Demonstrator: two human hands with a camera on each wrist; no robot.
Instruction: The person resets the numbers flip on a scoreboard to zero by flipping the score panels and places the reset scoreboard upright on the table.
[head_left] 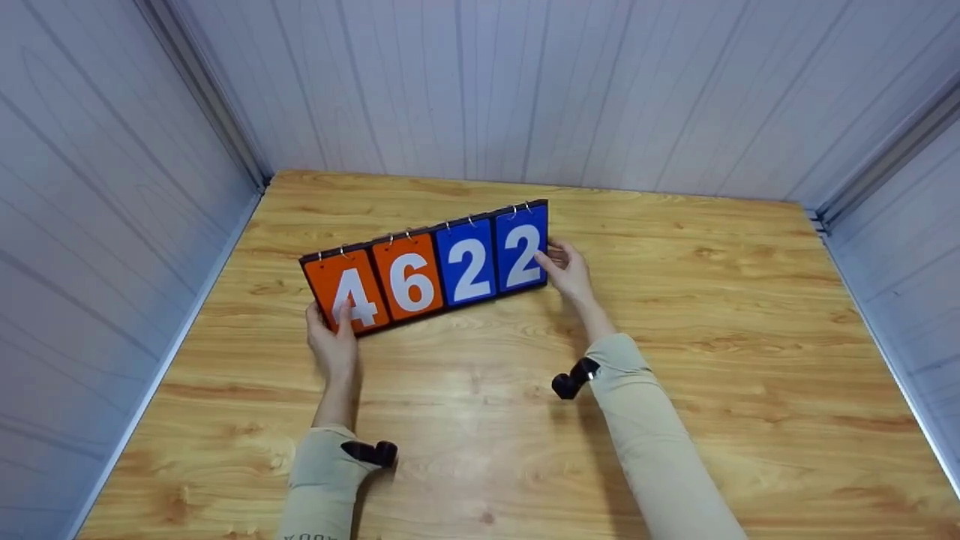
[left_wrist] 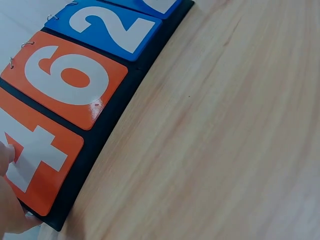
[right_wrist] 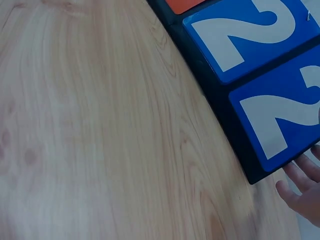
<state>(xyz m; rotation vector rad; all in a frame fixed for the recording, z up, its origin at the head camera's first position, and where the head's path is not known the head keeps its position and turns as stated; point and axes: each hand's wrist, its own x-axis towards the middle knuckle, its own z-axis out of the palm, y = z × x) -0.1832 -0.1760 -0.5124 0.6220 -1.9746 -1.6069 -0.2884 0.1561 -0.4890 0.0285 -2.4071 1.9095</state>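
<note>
A flip scoreboard (head_left: pixel 412 283) with a black backing is held between both hands in the head view. Its two orange cards read 4 and 6, its two blue cards 2 and 2, all hung on metal rings along the top edge. The left hand (head_left: pixel 334 346) grips the left end, thumb on the front over the 4 card (left_wrist: pixel 37 165). At the opposite end, the right hand (head_left: pixel 571 276) holds the side edge, thumb at the front beside the last blue card (right_wrist: pixel 272 125), other fingers partly behind. The board slants, right end farther away; whether its bottom touches the table cannot be told.
The wood-grain table (head_left: pixel 480 420) spreads around the board. Pale panel walls stand at the back (head_left: pixel 495 90), left (head_left: pixel 97 247) and right (head_left: pixel 907 232). A black wrist device (head_left: pixel 371 453) sits on the left sleeve, another device (head_left: pixel 574 378) on the right.
</note>
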